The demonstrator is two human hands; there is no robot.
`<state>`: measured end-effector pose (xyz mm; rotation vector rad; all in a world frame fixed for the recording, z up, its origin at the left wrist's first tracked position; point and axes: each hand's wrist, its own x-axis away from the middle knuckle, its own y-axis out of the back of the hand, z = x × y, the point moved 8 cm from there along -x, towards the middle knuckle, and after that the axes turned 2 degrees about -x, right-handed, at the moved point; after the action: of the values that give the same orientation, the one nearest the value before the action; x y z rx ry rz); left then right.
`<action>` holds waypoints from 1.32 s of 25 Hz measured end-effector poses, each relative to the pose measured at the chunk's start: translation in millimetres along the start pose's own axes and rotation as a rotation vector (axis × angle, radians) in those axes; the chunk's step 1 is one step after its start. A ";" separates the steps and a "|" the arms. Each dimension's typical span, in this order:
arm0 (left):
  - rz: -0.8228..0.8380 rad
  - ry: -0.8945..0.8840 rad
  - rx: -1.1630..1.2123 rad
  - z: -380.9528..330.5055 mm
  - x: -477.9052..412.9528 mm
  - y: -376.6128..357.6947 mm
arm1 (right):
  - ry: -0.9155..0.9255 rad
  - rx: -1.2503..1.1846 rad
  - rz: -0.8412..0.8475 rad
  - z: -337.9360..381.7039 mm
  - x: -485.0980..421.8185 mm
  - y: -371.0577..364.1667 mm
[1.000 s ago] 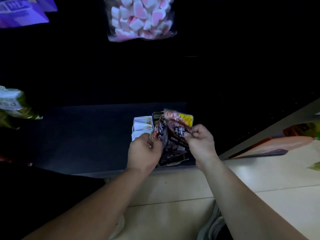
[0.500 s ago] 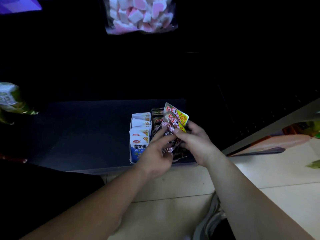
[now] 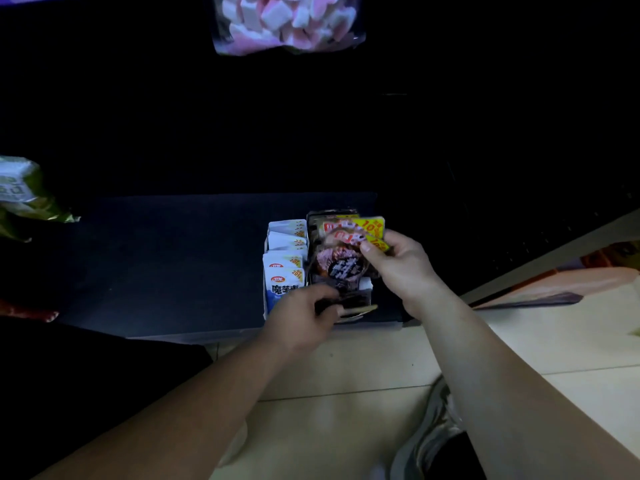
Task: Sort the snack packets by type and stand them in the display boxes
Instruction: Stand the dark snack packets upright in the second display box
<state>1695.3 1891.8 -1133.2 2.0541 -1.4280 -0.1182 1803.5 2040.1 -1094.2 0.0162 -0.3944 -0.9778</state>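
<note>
The right hand (image 3: 398, 268) pinched a fan of dark packets (image 3: 341, 263) by the top corners, thumb on the front, fingers curled behind. Just left of the thumb tip, yellow corner flashes read "10%", next to red-and-white lettering too blurred to read. Below the thumb, a black patch carried white characters, also unclear. The fan stood over the right box (image 3: 366, 284), its lower ends among more dark packets lying low there.

The left hand (image 3: 299, 318) had its fingers curled onto those low packets at the box's front edge; whether they gripped one could not be told. Left of those fingers, the left box (image 3: 266, 307) held white packets (image 3: 284, 268) standing in a row. Each was marked "20%" with a red oval logo, and the knuckles partly hid the front one's large blue Chinese characters.

Both boxes sat at the front edge of a dark shelf (image 3: 166, 265), whose surface stretched well left of the fingers. Far beyond them lay a marshmallow bag (image 3: 287, 22).
</note>
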 end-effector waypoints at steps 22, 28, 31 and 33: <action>-0.166 0.171 0.148 18.3 -6.3 6.8 | 0.239 0.623 -0.076 19.8 -0.9 0.1; -0.161 0.139 0.185 24.9 -4.8 3.8 | 0.197 0.564 -0.031 -1.2 1.0 -16.6; -0.166 0.144 0.229 28.5 -6.0 6.0 | 0.171 0.503 -0.036 -7.4 -2.4 -17.5; -0.161 0.148 0.271 30.5 -7.2 5.5 | 0.206 0.554 -0.037 -4.7 -4.6 -19.8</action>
<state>1675.4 1883.5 -1156.5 2.3427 -1.2428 0.1673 1786.9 2031.9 -1103.8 0.6227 -0.4653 -0.8675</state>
